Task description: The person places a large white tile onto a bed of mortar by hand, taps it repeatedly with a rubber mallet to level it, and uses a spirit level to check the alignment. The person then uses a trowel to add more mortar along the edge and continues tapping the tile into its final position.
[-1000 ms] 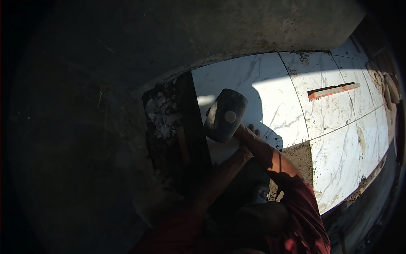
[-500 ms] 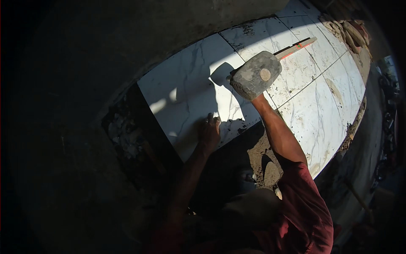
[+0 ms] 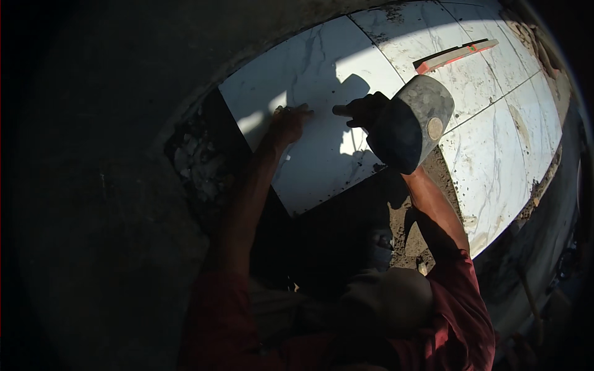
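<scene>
My right hand (image 3: 366,110) grips the handle of a grey rubber mallet (image 3: 411,122), whose big head is raised above a white marble-look floor tile (image 3: 315,74). My left hand (image 3: 289,120) lies flat on that tile with fingers spread, a little left of the mallet. The tile lies in sunlight at the left end of a row of laid tiles, and its near edge borders bare mortar. Both arms wear dark red sleeves.
More white tiles (image 3: 495,154) run to the right, and an orange and grey spirit level (image 3: 455,54) lies on a far one. Rough rubble and mortar (image 3: 195,161) fill the gap left of the tile. A dark wall area (image 3: 93,185) takes up the left side.
The view has turned so the tiles sit more central. My left hand has slid further onto the tile, and the mallet has stayed raised in my right hand.
</scene>
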Available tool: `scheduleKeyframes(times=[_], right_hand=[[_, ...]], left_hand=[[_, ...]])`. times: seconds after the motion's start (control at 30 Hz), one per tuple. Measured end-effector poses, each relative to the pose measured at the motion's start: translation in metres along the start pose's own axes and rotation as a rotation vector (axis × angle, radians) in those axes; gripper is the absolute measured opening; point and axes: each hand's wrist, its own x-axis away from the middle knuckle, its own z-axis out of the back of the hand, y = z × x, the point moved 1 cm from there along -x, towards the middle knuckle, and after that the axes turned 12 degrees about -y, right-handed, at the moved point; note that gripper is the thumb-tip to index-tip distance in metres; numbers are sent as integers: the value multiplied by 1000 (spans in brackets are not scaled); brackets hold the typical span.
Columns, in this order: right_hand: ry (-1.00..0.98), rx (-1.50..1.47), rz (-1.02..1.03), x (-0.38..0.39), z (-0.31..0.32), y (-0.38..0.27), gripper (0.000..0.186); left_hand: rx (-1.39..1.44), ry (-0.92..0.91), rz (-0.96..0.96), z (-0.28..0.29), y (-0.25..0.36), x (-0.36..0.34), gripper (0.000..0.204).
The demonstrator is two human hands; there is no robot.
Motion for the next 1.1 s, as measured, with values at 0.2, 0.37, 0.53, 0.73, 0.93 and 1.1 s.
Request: scheduleKeyframes(times=[0.2, 0.37, 0.53, 0.73, 0.93, 1.1], right_hand=[[-171, 21, -26, 31, -66, 8, 31], [-178, 93, 28, -3, -114, 39, 33], [-177, 121, 57, 17, -120, 37, 35], [-135, 106, 26, 46, -101, 32, 38], [93, 140, 12, 62, -43, 23, 41], [332, 242, -5, 11, 15, 60, 43]], left_hand=[[64, -108, -75, 14, -8, 2, 41], [667, 165, -394, 6, -21, 7, 47], [94, -148, -130, 19, 3, -8, 64], [-38, -143, -76, 14, -3, -7, 50], [-83, -120, -46, 4, -4, -5, 41], [-64, -24, -43, 6, 18, -3, 44]])
